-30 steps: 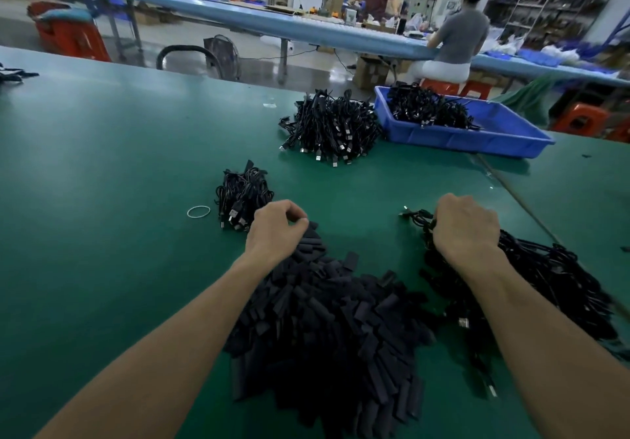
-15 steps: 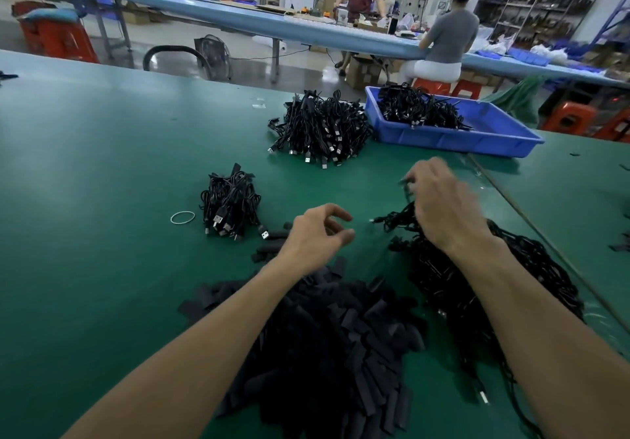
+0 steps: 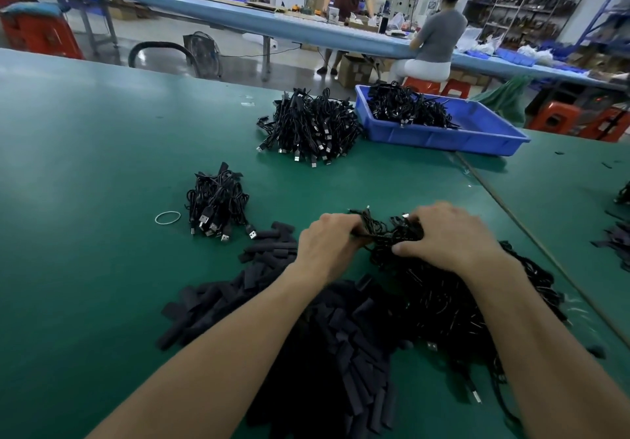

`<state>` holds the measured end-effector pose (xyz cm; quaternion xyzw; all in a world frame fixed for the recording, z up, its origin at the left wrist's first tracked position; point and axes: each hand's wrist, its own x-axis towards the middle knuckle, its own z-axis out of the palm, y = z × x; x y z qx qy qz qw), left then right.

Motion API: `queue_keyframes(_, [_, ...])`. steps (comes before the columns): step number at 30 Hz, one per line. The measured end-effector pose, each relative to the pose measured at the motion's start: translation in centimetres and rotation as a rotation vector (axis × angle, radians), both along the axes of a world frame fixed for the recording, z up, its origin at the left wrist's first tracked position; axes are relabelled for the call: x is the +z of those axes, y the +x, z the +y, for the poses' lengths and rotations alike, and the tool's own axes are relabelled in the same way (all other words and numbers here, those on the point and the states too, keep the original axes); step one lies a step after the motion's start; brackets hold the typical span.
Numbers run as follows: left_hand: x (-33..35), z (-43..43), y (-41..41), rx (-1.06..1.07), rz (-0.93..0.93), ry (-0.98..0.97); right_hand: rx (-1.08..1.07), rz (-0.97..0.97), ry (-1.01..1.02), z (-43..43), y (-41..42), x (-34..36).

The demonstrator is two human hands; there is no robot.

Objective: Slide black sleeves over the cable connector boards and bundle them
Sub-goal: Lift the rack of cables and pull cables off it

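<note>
A heap of flat black sleeves [image 3: 327,343] lies on the green table [image 3: 85,200] in front of me. To its right sprawls a tangle of loose black cables [image 3: 453,305]. My left hand [image 3: 327,244] and my right hand [image 3: 450,234] meet at the far end of that tangle. Both curl their fingers round a bunch of cable ends [image 3: 385,230] held between them. What the fingertips pinch is hidden by the cables.
A small bundle of cables with USB plugs [image 3: 216,200] lies at the left, a rubber band [image 3: 167,217] beside it. A larger cable pile [image 3: 306,128] and a blue tray [image 3: 477,138] with more cables sit farther back. People work at a long bench behind.
My left hand left the sleeve heap and moved right to the cables. My right hand lifted a bunch of cable ends, and now both hands grip it together.
</note>
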<state>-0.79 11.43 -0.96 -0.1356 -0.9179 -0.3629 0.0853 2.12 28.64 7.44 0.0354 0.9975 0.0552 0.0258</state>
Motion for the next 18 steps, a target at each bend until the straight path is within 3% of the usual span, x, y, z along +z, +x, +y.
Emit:
queue_keyframes(3, [-1.3, -0.8, 0.0, 0.009, -0.039, -0.062, -0.07, -0.051, -0.183, 0.6, 0.0, 0.0])
queue_keyframes(13, [-3.6, -0.3, 0.6, -0.011, 0.06, -0.116, -0.027, 0.642, -0.621, 1.3, -0.6, 0.8])
queue_keyframes(15, [-3.1, -0.1, 0.2, 0.008, 0.014, -0.064, 0.057, 0.612, -0.672, 1.7, 0.0, 1.3])
queue_keyframes(18, [-2.4, 0.3, -0.3, 0.036, -0.121, 0.049, 0.131, 0.357, -0.66, 1.9, 0.6, 1.0])
